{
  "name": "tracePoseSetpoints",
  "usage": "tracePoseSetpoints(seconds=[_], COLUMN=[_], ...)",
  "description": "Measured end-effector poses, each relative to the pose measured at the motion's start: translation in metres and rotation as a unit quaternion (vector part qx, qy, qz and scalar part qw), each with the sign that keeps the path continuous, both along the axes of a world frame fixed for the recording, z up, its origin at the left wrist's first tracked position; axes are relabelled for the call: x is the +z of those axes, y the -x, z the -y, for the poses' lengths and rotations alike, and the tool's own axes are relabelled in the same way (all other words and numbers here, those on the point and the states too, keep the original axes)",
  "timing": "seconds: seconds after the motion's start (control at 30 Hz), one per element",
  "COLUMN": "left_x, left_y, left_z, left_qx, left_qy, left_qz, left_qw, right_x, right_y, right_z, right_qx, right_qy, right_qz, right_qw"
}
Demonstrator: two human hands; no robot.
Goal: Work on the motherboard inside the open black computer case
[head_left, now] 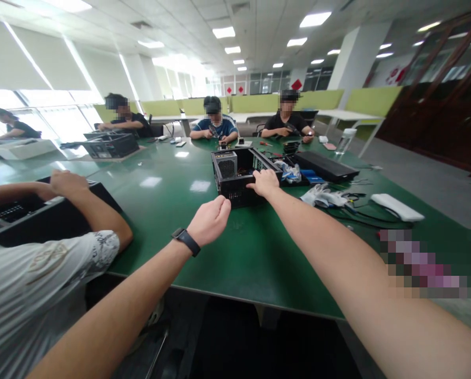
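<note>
An open black computer case (235,197) lies on the green table in front of me, with a grey power supply (227,164) showing inside its left part. My right hand (265,183) grips the near right edge of the case, its thumb reaching along the near panel. By the near left part of that panel, my left hand (212,218) is closed, with its fingers curled in. What it holds, if anything, is hidden from view. A dark watch band (186,241) circles my left wrist.
Right of the case are a black panel (325,166), white gloves (326,196), cables and a white box (397,207). A clear bottle (345,141) stands farther back. At left, a co-worker's hands work over another black case (61,221). More people sit across the table (160,181).
</note>
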State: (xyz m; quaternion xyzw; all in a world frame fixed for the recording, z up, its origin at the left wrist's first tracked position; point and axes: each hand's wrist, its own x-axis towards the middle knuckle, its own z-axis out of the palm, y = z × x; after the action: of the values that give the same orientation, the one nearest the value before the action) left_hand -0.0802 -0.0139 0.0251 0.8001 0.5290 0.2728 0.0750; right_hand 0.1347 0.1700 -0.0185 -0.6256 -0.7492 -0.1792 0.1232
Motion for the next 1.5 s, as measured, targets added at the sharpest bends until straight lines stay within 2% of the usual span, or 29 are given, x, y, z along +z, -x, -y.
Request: tracePoseSetpoints(seconds=[0.13, 0.27, 0.4, 0.57, 0.7, 0.83, 0.97, 1.1, 1.23, 1.5], left_x=[-0.005, -0.002, 0.014, 0.039, 0.045, 0.032, 0.019, 0.015, 0.007, -0.028], left_y=[0.007, 0.013, 0.017, 0.007, -0.013, -0.036, -0.059, -0.082, -0.099, -0.093], left_z=[0.003, 0.006, 0.010, 0.014, 0.013, 0.008, 0.004, 0.003, -0.003, -0.029], left_qx=[-0.012, -0.010, -0.011, -0.038, -0.085, -0.148, -0.153, -0.146, -0.169, -0.174], left_qy=[0.005, -0.001, -0.019, -0.035, -0.022, 0.021, 0.084, 0.113, 0.135, 0.167], left_qz=[0.035, 0.054, 0.056, 0.049, -0.027, -0.171, -0.297, -0.387, -0.449, -0.503], left_qw=[0.999, 0.998, 0.998, 0.997, 0.996, 0.974, 0.939, 0.904, 0.867, 0.830], right_x=[0.004, 0.005, 0.000, -0.005, -0.005, -0.006, -0.007, -0.008, -0.011, -0.016], right_y=[-0.001, 0.001, 0.002, -0.006, -0.018, -0.026, -0.029, -0.030, -0.030, -0.028], right_z=[0.008, 0.033, 0.080, 0.164, 0.238, 0.302, 0.346, 0.367, 0.370, 0.369], right_qx=[0.008, 0.029, 0.048, 0.071, 0.096, 0.117, 0.139, 0.145, 0.148, 0.141], right_qy=[0.010, 0.012, 0.000, -0.017, -0.016, -0.007, 0.003, 0.008, -0.001, -0.017], right_qz=[0.012, 0.023, 0.018, -0.004, -0.019, -0.044, -0.105, -0.141, -0.155, -0.164], right_qw=[1.000, 0.999, 0.999, 0.997, 0.995, 0.992, 0.985, 0.979, 0.977, 0.976])
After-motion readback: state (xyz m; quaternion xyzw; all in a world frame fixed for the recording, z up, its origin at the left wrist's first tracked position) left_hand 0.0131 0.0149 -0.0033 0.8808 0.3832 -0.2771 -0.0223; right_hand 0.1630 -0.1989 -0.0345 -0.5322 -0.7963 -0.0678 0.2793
